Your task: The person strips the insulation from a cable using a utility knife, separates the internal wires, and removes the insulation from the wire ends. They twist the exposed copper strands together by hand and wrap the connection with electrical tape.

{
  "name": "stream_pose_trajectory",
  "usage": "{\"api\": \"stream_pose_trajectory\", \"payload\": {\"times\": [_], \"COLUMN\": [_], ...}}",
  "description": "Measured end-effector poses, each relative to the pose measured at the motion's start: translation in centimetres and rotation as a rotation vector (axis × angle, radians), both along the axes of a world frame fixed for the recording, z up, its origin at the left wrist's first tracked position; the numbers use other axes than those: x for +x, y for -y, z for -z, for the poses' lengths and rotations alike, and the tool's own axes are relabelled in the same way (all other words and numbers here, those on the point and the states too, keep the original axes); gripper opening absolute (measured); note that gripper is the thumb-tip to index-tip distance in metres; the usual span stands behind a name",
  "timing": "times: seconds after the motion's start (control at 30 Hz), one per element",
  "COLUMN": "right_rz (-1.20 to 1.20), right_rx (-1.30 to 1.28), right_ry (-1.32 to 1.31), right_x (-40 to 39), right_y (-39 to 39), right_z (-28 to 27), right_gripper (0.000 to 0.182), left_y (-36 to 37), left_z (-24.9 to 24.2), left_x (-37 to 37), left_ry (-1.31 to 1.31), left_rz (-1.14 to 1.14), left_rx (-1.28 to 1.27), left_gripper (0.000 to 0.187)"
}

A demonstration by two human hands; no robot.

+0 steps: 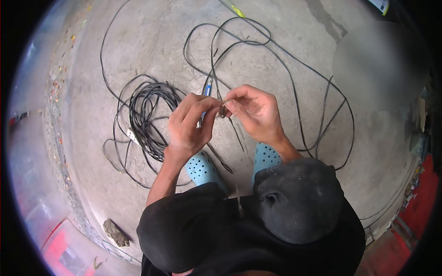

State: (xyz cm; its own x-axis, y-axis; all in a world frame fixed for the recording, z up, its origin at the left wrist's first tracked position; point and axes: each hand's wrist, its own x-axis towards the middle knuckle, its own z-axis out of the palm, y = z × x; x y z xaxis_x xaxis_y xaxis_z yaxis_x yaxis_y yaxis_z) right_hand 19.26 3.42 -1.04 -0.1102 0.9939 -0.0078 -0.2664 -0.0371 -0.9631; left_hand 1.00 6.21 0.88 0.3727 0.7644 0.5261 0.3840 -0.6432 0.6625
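My left hand [191, 122] and my right hand [255, 112] meet fingertip to fingertip above the concrete floor. Both pinch the thin end of a black cable [236, 133], where a small brownish strand shows between the fingers. Part of the cable end is hidden by my fingertips. A blue cutter knife [208, 88] lies behind my left hand, partly covered by it. Further left sits a coil of black cable [147, 115], with a white power socket strip [132, 136] at its edge.
Loose cable loops [294, 87] spread over the floor ahead and to the right. My feet in light blue clogs [201, 168] are below my hands. A stone [116, 232] lies at the lower left. Red material [421, 202] shows at the right edge.
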Motion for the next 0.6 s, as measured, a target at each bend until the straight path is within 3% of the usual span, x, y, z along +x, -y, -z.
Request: {"api": "stream_pose_trajectory", "payload": {"times": [0.07,0.17,0.27,0.37,0.5,0.6], "right_rz": [-0.015,-0.044,-0.032,-0.006,-0.005,-0.054], "right_rx": [0.007,0.072,0.142,0.151,0.109,0.252], "right_ry": [-0.047,-0.036,0.012,0.009,-0.037,0.106], "right_x": [-0.10,0.14,0.18,0.00,-0.08,0.60], "right_y": [-0.04,-0.21,-0.36,-0.54,-0.45,-0.86], "right_z": [0.02,0.12,0.05,-0.09,0.28,-0.01], "right_gripper": [0.014,0.014,0.013,0.011,0.008,0.018], "left_y": [-0.13,-0.20,-0.40,-0.75,-0.84,-0.70], "left_z": [0.34,0.31,0.29,1.00,0.10,0.19], "left_x": [0.12,0.13,0.06,-0.15,-0.13,-0.28], "left_ry": [0.001,0.036,0.211,0.220,0.012,-0.061], "left_rz": [-0.015,-0.018,0.094,0.141,0.095,0.069], "left_rx": [0.016,-0.164,-0.572,-0.588,-0.251,-0.142], "left_gripper": [0.016,0.012,0.004,0.001,0.006,0.010]}}
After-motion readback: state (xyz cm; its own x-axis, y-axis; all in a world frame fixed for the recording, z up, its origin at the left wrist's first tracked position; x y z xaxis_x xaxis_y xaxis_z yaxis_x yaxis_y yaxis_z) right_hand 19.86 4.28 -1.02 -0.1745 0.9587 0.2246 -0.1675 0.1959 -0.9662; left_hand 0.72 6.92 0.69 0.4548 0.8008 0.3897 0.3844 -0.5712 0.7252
